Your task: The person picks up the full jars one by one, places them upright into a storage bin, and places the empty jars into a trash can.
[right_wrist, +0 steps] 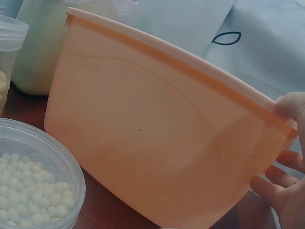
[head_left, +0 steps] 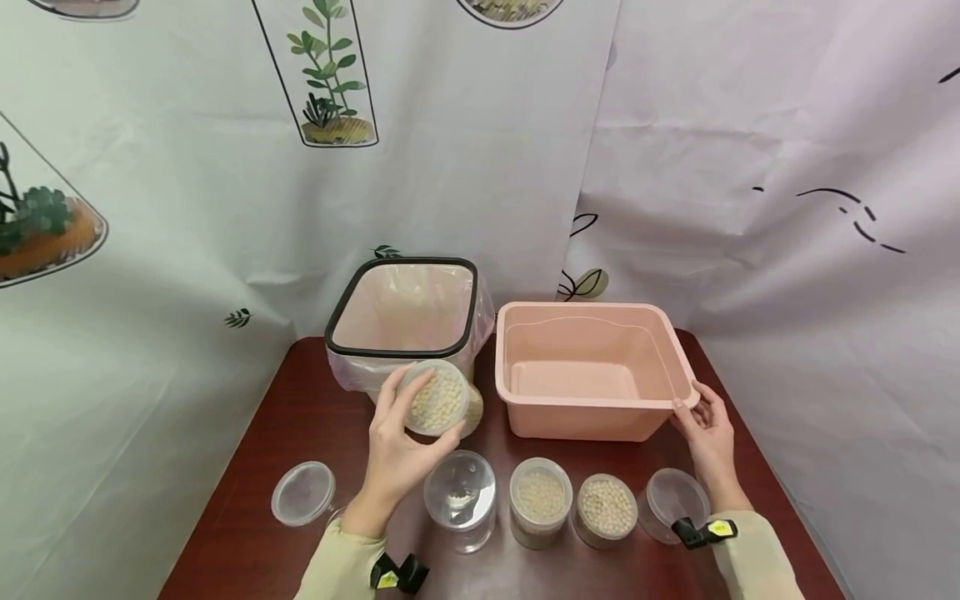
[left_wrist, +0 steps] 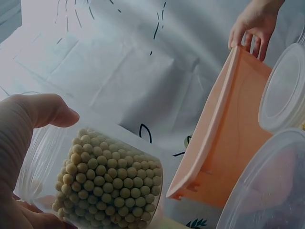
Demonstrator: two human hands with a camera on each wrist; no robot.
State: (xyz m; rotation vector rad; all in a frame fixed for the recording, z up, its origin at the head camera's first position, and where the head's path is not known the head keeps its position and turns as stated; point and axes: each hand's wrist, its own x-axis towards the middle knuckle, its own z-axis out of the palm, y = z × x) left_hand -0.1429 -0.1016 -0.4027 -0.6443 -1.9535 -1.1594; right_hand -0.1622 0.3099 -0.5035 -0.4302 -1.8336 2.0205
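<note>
My left hand (head_left: pixel 399 454) grips a clear plastic jar (head_left: pixel 438 402) of small, pale round balls by its lid end. The jar is held in front of the lined bin. In the left wrist view the balls (left_wrist: pixel 112 174) lie against the jar's far end, with the thumb bent over its side. My right hand (head_left: pixel 711 437) pinches the rim of a pink plastic basin (head_left: pixel 581 421) at its front right corner. The right wrist view has the thumb on top of the rim and the other fingers against the outer wall (right_wrist: pixel 157 129).
A bin with a black rim (head_left: pixel 401 354) and a plastic liner stands back left. In front are a clear jar (head_left: pixel 460 500), two jars of balls (head_left: pixel 540 500) (head_left: pixel 606 507) and another clear jar (head_left: pixel 675 504). A round clear lid (head_left: pixel 303 493) is at left on the dark red table (head_left: pixel 258 446).
</note>
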